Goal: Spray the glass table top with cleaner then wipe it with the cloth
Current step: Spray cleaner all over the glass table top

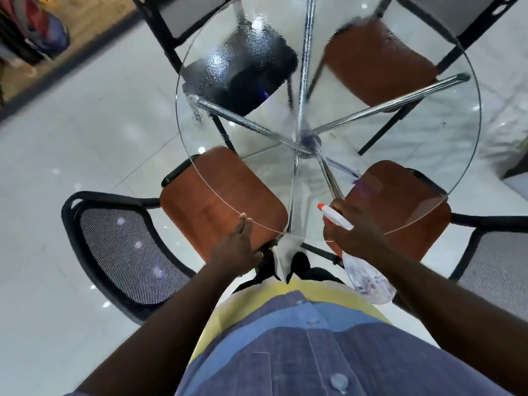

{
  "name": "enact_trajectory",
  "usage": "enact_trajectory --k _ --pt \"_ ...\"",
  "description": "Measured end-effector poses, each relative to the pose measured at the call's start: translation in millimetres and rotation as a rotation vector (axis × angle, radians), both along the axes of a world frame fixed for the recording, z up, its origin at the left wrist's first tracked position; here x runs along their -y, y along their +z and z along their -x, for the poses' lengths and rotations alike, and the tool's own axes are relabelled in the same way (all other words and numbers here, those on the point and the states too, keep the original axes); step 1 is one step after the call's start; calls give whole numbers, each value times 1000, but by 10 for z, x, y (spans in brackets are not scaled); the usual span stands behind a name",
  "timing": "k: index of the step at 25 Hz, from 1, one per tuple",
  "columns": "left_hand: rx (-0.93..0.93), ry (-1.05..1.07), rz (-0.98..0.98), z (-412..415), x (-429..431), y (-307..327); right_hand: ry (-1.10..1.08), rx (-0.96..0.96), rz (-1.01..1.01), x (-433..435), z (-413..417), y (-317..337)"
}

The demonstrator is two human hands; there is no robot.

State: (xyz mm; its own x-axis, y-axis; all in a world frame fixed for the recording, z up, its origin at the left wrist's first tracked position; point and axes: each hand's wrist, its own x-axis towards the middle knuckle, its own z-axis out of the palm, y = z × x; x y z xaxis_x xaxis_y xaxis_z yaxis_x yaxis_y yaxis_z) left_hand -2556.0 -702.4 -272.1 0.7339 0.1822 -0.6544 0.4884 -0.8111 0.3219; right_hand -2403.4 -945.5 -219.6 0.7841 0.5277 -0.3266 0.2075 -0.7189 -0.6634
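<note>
While the right hand (pixel 354 235) grips the spray bottle (pixel 368 278) at lower right, over the near rim of the glass desk (pixel 423 138), the left hand (pixel 237 248), straight-fingered and empty, lies at that rim

I can read no text, label, brand or number anywhere in my view. The clear plastic spray bottle (pixel 368 281) with its white head and orange nozzle carries no print I can make out.

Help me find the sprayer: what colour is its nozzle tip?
Orange nozzle tip on a white spray head; head view.
</note>
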Motion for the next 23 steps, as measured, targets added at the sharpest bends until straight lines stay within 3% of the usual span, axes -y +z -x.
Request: enact_trajectory --k 8,15,23 --pt "-90 -122 -110 30 -21 -92 157 23 35 -477 -137 23" --pt "-143 -171 -116 -40 -103 -103 111 13 -26 -808 -164 30" --pt "-211 -180 -100 -155 -109 15 161 -34 12 -525 -172 -22"
